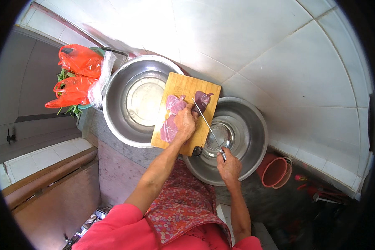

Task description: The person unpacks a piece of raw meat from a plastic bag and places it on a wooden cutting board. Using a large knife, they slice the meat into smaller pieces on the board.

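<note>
Red sleeve (112, 227) foremost, the right hand (230, 166) clenches a knife (209, 128), its tip at dark meat (201, 100) near the far right corner of a cutting board (183, 83); the left hand (186, 123) bends over pink meat (168, 130), hold unclear.

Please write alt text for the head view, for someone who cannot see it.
A person's left hand rests on pink meat on a wooden cutting board while the right hand holds a knife. Metal basins flank the board; red plastic bags are at left.

The knife (207, 124) is shiny metal, the board (183, 84) smooth wood; metal basins (120, 89) gleam at ten and four o'clock, glossy plastic bags (82, 62) at ten.
</note>
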The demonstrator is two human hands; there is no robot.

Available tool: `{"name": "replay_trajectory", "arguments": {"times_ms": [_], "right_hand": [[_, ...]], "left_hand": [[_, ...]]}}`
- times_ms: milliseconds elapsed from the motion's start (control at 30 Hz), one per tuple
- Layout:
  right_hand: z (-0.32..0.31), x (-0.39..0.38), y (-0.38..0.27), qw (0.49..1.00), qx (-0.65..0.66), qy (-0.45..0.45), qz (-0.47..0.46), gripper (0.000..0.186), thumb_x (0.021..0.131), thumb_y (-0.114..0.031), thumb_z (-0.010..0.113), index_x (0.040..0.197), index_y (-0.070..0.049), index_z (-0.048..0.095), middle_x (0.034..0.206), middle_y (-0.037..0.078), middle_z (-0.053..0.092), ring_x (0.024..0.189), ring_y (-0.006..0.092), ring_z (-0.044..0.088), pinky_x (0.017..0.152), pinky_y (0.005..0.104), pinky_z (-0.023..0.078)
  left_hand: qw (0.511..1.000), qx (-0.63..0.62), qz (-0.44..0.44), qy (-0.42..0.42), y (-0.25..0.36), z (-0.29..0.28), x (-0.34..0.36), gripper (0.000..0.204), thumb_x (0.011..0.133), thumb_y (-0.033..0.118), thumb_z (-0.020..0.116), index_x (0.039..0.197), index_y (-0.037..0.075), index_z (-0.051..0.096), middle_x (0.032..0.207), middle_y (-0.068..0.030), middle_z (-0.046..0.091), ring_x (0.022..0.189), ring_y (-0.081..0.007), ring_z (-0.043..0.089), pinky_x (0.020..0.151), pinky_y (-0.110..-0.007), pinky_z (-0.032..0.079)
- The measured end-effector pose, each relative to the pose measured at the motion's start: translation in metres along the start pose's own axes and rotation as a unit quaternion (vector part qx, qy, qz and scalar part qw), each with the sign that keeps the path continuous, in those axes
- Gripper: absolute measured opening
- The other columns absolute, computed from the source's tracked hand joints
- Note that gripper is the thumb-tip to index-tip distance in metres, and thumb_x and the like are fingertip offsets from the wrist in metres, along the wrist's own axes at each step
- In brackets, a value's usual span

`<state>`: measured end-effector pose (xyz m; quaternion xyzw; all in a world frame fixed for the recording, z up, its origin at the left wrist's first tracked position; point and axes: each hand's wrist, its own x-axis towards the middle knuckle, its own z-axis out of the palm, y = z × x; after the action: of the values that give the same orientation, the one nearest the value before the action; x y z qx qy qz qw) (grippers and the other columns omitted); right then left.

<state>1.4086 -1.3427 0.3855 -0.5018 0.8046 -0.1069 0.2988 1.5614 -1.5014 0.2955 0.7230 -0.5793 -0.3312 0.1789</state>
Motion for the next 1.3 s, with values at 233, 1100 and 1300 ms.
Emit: {"name": "replay_trajectory", "arguments": {"times_ms": [233,1100,1300], "right_hand": [[-0.003,0.019,-0.017,0.998,-0.004,-0.063,-0.017,0.027,0.096,-0.026,0.056,0.114,-0.008,0.063,0.082,0.026,0.068,0.082,0.0467,0.065,0.074,0.0566,0.049],[0.011,-0.074,0.04,0.991,0.088,-0.039,0.091,0.03,0.094,-0.026,0.062,0.107,-0.001,0.067,0.075,0.023,0.065,0.072,0.0422,0.066,0.066,0.0481,0.049],[0.029,-0.09,0.043,0.985,0.14,0.032,0.093,0.025,0.09,-0.026,0.067,0.095,-0.001,0.067,0.059,0.014,0.051,0.053,0.0224,0.05,0.055,0.0392,0.043]], "left_hand": [[1.0,0.017,0.009,0.012,-0.002,-0.001,0.003,0.03,0.075,0.008,0.064,0.102,0.013,0.076,0.081,-0.025,0.069,0.078,-0.043,0.069,0.071,-0.052,0.054],[0.99,0.068,0.113,0.045,0.018,-0.023,-0.005,0.029,0.08,0.014,0.067,0.109,0.012,0.072,0.105,-0.0158,0.064,0.093,-0.0372,0.065,0.072,-0.047,0.053],[0.951,0.172,0.253,0.038,0.025,0.009,0.044,0.046,0.071,0.017,0.072,0.116,0.015,0.068,0.112,-0.0154,0.057,0.097,-0.0335,0.06,0.074,-0.046,0.053]]}}
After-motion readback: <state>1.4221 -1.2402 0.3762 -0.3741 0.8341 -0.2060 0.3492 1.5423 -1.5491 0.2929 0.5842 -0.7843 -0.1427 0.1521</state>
